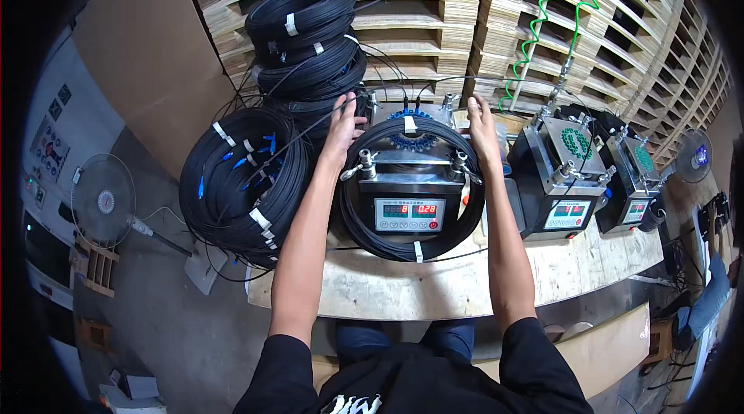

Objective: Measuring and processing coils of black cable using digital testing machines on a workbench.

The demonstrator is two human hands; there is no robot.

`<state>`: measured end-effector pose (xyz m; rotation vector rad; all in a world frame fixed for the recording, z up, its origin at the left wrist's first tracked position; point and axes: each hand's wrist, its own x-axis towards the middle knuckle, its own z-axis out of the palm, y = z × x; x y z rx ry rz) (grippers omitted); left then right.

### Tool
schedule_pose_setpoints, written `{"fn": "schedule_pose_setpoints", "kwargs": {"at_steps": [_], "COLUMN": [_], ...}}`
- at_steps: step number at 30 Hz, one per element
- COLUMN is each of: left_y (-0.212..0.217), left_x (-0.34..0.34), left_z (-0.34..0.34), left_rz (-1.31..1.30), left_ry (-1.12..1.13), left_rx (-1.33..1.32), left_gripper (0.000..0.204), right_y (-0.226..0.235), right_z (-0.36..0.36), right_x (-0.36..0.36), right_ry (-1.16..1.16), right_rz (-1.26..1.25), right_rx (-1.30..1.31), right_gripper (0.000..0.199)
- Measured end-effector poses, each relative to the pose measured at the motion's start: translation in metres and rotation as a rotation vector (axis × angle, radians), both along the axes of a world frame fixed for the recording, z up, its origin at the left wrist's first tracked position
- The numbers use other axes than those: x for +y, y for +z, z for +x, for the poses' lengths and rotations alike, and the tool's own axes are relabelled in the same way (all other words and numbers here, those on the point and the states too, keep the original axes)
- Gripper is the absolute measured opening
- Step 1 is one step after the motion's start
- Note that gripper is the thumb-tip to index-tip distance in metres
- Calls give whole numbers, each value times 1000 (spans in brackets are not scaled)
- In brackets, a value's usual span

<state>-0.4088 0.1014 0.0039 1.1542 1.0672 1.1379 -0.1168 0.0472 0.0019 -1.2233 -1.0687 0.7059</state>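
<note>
A coil of black cable [418, 250], bound with white ties, hangs around the front of a metal-topped machine [411, 202] with a lit red display. My left hand [342, 133] is raised at the coil's upper left, fingers stretched and apart. On the opposite side, my right hand [482, 133] points its extended fingers away from me, close to the coil's upper right edge. Neither hand visibly grips the coil; whether the palms touch it I cannot tell. Blue connectors [412, 141] ring the machine's top, and two thin cables rise behind them.
Black cable coils [298, 42] are stacked at the back left, with a large coil [209, 205] leaning in front. Two similar machines [570, 174] [632, 181] stand to the right on the wooden table [387, 294]. Pallets [434, 11] rise behind; a fan [105, 198] stands left.
</note>
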Motion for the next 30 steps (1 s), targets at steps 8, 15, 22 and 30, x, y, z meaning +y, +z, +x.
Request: {"fn": "schedule_pose_setpoints", "kwargs": {"at_steps": [8, 15, 22, 30], "left_y": [2, 7, 6, 3], "left_x": [-7, -9, -9, -9], "left_z": [1, 2, 1, 8], "left_rz": [21, 93, 32, 11], "left_ry": [141, -25, 23, 196], "left_rx": [-206, -85, -16, -124], "left_gripper": [70, 74, 77, 69], "right_y": [5, 3, 1, -2], "right_z": [-2, -5, -4, 1], "right_x": [-6, -8, -2, 1], "right_ry": [119, -44, -56, 81], "right_rz": [-80, 5, -39, -20], "right_rx": [162, 124, -118, 54], "right_gripper": [62, 59, 55, 53]}}
